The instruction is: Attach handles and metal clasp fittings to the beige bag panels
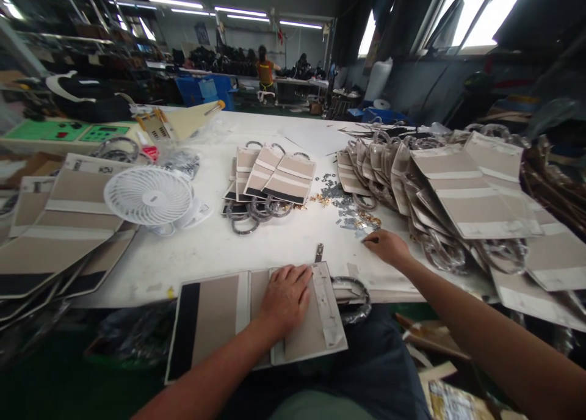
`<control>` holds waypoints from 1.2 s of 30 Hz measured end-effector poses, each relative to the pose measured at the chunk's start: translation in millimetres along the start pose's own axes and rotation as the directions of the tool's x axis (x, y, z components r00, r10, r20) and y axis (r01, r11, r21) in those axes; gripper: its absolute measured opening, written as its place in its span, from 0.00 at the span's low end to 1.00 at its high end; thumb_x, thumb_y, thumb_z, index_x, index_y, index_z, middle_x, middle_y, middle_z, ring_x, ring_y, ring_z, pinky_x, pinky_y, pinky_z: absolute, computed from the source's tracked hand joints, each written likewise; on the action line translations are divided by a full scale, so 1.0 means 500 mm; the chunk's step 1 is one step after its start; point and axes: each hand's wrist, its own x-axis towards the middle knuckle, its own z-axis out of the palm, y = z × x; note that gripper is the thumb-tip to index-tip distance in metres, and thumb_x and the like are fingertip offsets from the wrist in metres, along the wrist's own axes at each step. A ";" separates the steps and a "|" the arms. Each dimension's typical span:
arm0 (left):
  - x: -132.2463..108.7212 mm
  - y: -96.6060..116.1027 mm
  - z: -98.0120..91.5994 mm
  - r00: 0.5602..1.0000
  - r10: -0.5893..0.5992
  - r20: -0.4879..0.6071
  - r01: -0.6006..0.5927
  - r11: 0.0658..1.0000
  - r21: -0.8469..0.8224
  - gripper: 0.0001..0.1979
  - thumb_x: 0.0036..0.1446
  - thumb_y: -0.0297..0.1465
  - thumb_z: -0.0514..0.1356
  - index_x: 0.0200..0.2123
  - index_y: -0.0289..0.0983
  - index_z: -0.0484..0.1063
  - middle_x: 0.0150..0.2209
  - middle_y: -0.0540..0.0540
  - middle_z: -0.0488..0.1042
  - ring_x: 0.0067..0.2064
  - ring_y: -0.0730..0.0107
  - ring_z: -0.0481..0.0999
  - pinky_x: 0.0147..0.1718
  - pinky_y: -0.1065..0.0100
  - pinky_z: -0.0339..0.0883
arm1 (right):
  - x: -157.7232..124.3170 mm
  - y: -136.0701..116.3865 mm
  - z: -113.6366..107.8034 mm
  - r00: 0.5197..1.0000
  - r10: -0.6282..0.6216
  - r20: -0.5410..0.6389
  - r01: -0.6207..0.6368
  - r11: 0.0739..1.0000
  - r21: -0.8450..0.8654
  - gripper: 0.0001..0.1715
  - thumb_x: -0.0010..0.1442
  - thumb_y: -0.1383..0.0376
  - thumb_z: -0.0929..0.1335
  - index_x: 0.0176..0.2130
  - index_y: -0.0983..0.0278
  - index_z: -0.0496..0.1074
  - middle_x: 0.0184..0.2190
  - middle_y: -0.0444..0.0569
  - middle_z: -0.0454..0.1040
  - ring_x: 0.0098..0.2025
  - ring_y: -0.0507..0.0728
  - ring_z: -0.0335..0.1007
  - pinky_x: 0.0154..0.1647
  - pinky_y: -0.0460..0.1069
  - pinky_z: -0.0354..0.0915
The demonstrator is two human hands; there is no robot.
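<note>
My left hand [286,298] lies flat, fingers spread, on a beige and black bag panel [220,319] that rests on my lap at the table's front edge. A grey ring handle [354,292] sticks out from the panel's right end, and a small metal tab [319,252] lies just above it. My right hand [387,247] reaches across the white table [206,249] and rests at the near edge of a scatter of small metal fittings [348,209], fingers curled in a pinch; what it grips is too small to make out.
A white fan [149,195] lies left of centre. Stacks of the same bag panels sit at centre [279,176], right [462,194] and left [59,224]. A green control panel [64,131] is at back left. A person stands far back in the workshop.
</note>
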 end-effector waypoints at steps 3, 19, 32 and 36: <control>-0.001 0.002 0.004 1.000 -0.014 -0.007 0.014 1.000 -0.020 0.25 0.68 0.32 0.60 0.67 0.42 0.70 0.64 0.44 0.74 0.62 0.51 0.68 0.62 0.46 0.64 | -0.004 0.002 0.001 1.000 -0.013 -0.002 0.013 1.000 -0.013 0.16 0.63 0.58 0.69 0.44 0.59 0.86 0.47 0.52 0.85 0.46 0.62 0.78 0.40 0.50 0.64; -0.005 0.004 -0.001 0.999 -0.030 -0.013 0.029 0.993 -0.114 0.23 0.68 0.33 0.60 0.64 0.39 0.72 0.63 0.44 0.75 0.60 0.51 0.68 0.61 0.47 0.63 | -0.119 -0.267 -0.023 0.805 -0.435 0.403 0.244 0.862 0.444 0.15 0.60 0.61 0.68 0.40 0.63 0.85 0.30 0.45 0.82 0.29 0.54 0.73 0.33 0.47 0.66; -0.003 0.005 0.001 0.997 -0.039 -0.061 0.028 0.985 -0.171 0.21 0.67 0.32 0.60 0.62 0.41 0.74 0.60 0.44 0.78 0.57 0.53 0.70 0.57 0.48 0.66 | -0.116 -0.276 0.019 0.874 -0.385 0.297 0.343 0.921 0.186 0.08 0.61 0.66 0.72 0.40 0.60 0.83 0.35 0.45 0.85 0.37 0.56 0.77 0.41 0.48 0.65; -0.002 0.007 -0.001 0.998 -0.035 -0.051 0.026 0.985 -0.168 0.20 0.69 0.33 0.59 0.62 0.44 0.75 0.59 0.44 0.78 0.56 0.53 0.70 0.56 0.48 0.67 | -0.131 -0.270 0.029 0.887 -0.377 0.265 0.371 0.926 0.077 0.08 0.64 0.62 0.71 0.40 0.58 0.83 0.37 0.46 0.84 0.39 0.57 0.77 0.40 0.48 0.64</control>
